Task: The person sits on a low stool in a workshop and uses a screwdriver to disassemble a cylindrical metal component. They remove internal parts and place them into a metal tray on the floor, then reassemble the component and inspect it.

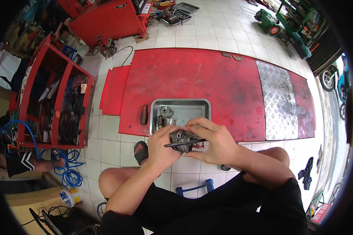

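Note:
My left hand (163,145) is closed around the left side of a grey metal engine part (181,137), held over the near edge of a metal tray (180,101). From the other side, my right hand (212,143) curves its fingers and thumb about the same part. A thin black strip or rod (174,145) runs across the part's near side toward the right hand; whether the fingers grip it is hidden. In the tray lie a round metal piece (166,111) and a cylindrical metal piece (170,122). A dark-handled tool (144,114) rests left of the tray.
The tray stands on a red platform (223,86) with a chequered metal plate (278,98). At left is a red shelf cart (55,94) of tools, near a coiled blue hose (68,172). A small blue stool (196,188) stands between my legs. Another person's leg (43,164) shows at left.

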